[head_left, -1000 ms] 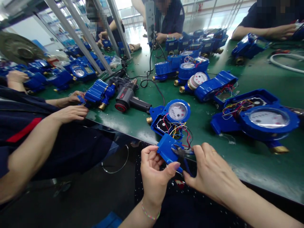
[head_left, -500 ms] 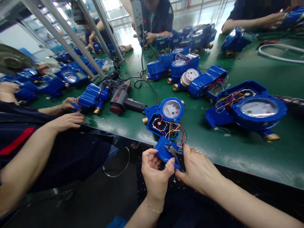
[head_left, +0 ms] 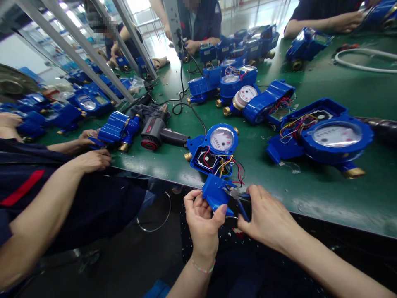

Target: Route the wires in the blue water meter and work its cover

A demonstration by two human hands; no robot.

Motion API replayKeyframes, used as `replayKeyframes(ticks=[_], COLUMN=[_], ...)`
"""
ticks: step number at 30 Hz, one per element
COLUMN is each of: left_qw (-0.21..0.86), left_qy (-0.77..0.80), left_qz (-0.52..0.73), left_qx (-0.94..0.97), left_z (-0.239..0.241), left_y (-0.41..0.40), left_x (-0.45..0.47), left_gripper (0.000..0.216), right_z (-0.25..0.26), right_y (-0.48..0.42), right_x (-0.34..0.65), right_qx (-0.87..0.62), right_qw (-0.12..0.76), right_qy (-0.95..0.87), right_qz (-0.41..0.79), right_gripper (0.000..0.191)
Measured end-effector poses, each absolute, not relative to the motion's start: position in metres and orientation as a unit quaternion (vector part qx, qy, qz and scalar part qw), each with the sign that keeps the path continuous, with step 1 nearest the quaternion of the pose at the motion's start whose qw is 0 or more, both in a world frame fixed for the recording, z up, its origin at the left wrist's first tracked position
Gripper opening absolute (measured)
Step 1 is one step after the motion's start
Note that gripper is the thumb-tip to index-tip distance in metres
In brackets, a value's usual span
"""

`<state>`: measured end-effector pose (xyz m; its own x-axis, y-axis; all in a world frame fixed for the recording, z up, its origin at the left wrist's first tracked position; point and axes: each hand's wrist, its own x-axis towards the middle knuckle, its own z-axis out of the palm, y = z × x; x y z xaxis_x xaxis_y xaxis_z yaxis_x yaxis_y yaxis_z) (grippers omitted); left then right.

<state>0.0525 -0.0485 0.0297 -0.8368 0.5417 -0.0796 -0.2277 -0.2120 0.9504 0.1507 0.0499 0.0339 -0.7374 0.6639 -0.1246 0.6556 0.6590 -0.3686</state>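
Observation:
A blue water meter (head_left: 222,139) lies at the table's near edge, its lower box open on red, yellow, white and black wires (head_left: 223,165). My left hand (head_left: 203,221) is closed on the meter's blue cover (head_left: 215,191), thumb on the lower corner and fingers behind the left side. In my right hand (head_left: 266,217) are blue-handled cutting pliers (head_left: 236,195), the handles spread apart. Their jaws meet the cover's right edge, just below the red and black wires; whether they grip anything there is too small to tell.
A heat gun (head_left: 158,130) lies left of the meter. Another opened meter (head_left: 336,138) stands to the right, and several more fill the green table (head_left: 310,194) behind. At left, a co-worker's hands (head_left: 93,159) hold a blue meter (head_left: 114,128). Other people sit across the table.
My right hand has drawn the pliers to the right, from over the cover's face to its right edge. The left hand still holds the cover. The whole view has shifted slightly.

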Motion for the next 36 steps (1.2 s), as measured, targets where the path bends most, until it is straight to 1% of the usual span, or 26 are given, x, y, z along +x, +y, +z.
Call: replayKeyframes(ticks=[5,8,15,21,28,32,36], left_qw=[0.278,0.283,0.278,0.262,0.276,0.277,0.288], left_qy=[0.561,0.574,0.612,0.625,0.622,0.624,0.600], left_qz=[0.765,0.749,0.699,0.697,0.702,0.705,0.724], left_qx=[0.147,0.174,0.243,0.236,0.210,0.192,0.183], left_z=[0.026,0.020,0.012,0.010,0.011,0.010,0.011], left_y=[-0.049,-0.050,-0.055,-0.054,-0.051,-0.049,-0.048], left_x=[0.048,0.043,0.032,0.035,0.035,0.037,0.039], left_gripper=[0.054,0.057,0.060,0.053,0.054,0.054,0.057], right_z=[0.036,0.040,0.052,0.051,0.045,0.042,0.043], right_y=[0.052,0.055,0.066,0.071,0.072,0.073,0.071], right_x=[0.152,0.152,0.153,0.153,0.156,0.157,0.155], right_qx=[-0.365,-0.355,-0.323,-0.305,-0.290,-0.290,-0.301], right_qw=[0.044,0.049,0.003,-0.058,-0.060,-0.079,-0.077], right_qy=[-0.918,-0.924,-0.941,-0.944,-0.949,-0.946,-0.943], right_qz=[0.150,0.132,0.105,0.114,0.111,0.120,0.118], right_gripper=[0.035,0.036,0.034,0.029,0.022,0.017,0.015])
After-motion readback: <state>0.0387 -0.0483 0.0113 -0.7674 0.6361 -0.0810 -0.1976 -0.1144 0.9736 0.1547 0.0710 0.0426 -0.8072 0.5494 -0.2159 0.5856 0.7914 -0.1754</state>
